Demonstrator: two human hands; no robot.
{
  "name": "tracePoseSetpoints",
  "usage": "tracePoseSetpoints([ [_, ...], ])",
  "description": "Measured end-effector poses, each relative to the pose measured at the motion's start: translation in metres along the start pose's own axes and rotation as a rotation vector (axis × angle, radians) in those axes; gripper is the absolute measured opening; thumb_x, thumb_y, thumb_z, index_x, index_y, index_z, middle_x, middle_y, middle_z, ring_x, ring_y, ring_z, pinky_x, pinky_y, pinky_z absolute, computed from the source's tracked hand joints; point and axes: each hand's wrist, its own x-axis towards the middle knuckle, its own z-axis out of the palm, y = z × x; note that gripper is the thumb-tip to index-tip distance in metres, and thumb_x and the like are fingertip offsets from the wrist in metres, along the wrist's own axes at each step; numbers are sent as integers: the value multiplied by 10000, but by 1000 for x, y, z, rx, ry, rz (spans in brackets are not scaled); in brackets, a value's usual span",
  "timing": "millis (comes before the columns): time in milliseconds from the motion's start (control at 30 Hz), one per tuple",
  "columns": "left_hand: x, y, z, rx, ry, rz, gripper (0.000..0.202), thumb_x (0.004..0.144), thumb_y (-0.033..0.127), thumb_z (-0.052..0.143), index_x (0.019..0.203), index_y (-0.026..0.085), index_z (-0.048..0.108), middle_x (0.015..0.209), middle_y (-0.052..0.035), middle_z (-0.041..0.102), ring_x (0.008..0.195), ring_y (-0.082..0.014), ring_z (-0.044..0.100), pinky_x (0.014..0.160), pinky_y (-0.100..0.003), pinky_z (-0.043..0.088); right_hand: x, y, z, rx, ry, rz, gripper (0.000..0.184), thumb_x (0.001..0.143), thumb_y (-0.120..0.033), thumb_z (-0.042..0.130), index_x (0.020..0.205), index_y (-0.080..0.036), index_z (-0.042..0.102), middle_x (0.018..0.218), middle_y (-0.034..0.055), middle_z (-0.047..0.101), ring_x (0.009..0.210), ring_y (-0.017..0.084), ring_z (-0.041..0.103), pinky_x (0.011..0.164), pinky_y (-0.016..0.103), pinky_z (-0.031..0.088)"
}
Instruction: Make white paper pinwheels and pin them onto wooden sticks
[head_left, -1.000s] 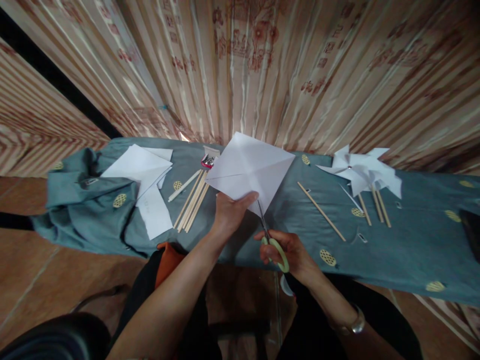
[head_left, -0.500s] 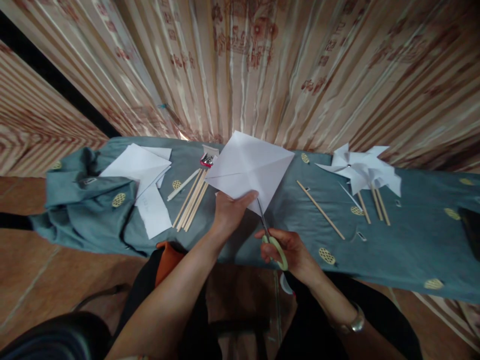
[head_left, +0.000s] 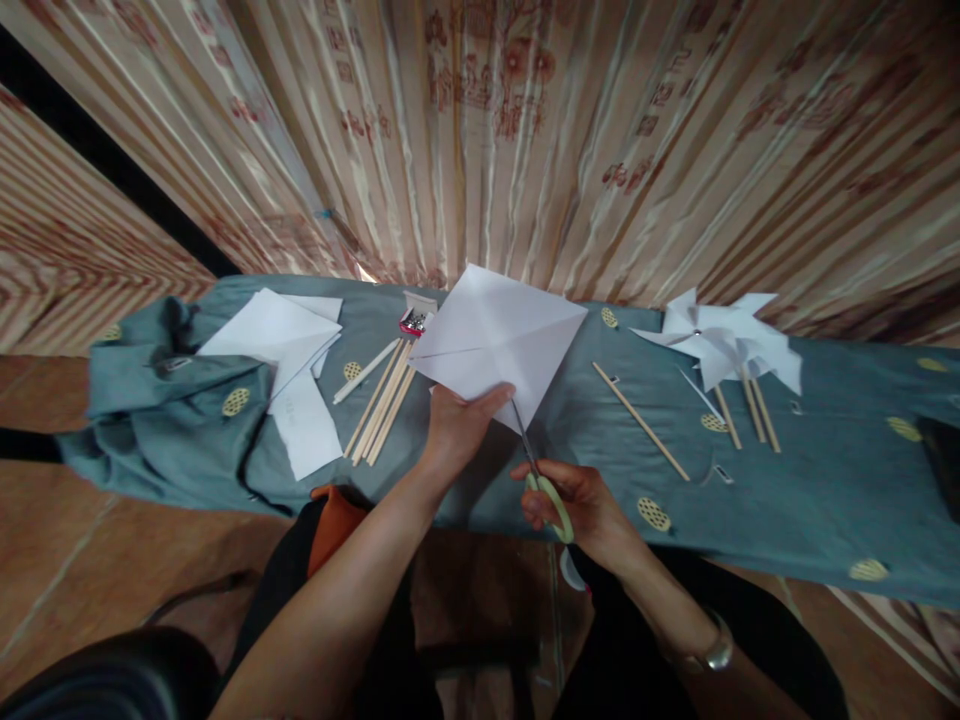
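Note:
A white paper square with diagonal creases is held up over the cloth-covered table, turned like a diamond. My left hand grips its lower left edge, thumb on top and the other fingers hidden beneath. In my right hand are scissors with pale green handles, fingers through the loops. Their blades sit at the paper's near corner, pointing toward its middle, close to my left thumb. A slit line also runs in from the paper's left corner.
Wooden sticks, a white pen-like stick and a small box of pins lie left of the paper. Farther left are paper sheets. To the right are a single stick and paper pinwheels on sticks. A curtain hangs behind.
Very little differs. The scissors and my right hand have shifted only slightly, while the paper and my left hand stay in place.

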Motion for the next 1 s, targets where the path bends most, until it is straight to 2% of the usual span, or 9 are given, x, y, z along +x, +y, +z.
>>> tracePoseSetpoints([
  [300,0,1,0,-2,14,-27,197,624,275,793,786,204,707,858,-52,749,803,-230,688,761,-336,524,-1,0,1,36,26,19,433,466,-398,903,773,-169,701,522,-47,590,444,89,520,440,228,428],
  [533,0,3,0,-29,7,-20,210,723,356,722,850,188,718,917,-56,755,865,-230,691,815,-330,530,0,0,2,55,38,20,429,445,-382,910,757,-172,703,510,-52,586,437,88,515,432,226,426],
  [667,0,1,0,-22,27,-12,211,775,396,670,799,190,707,862,-67,749,833,-246,692,801,-355,530,-1,-3,4,70,58,31,420,423,-358,912,730,-170,696,487,-57,589,421,82,505,425,219,411],
  [833,-2,3,0,-1,19,-30,209,771,403,674,797,197,705,845,-65,749,857,-258,682,804,-357,530,-3,-8,5,81,71,46,410,412,-328,909,715,-170,683,487,-52,612,426,81,516,427,212,406],
  [1000,-4,5,2,-6,9,-60,222,763,404,683,686,196,676,650,-52,692,832,-269,681,730,-340,541,-2,-5,2,60,61,22,419,457,-377,891,757,-166,687,504,-48,606,436,80,513,437,218,402],
])
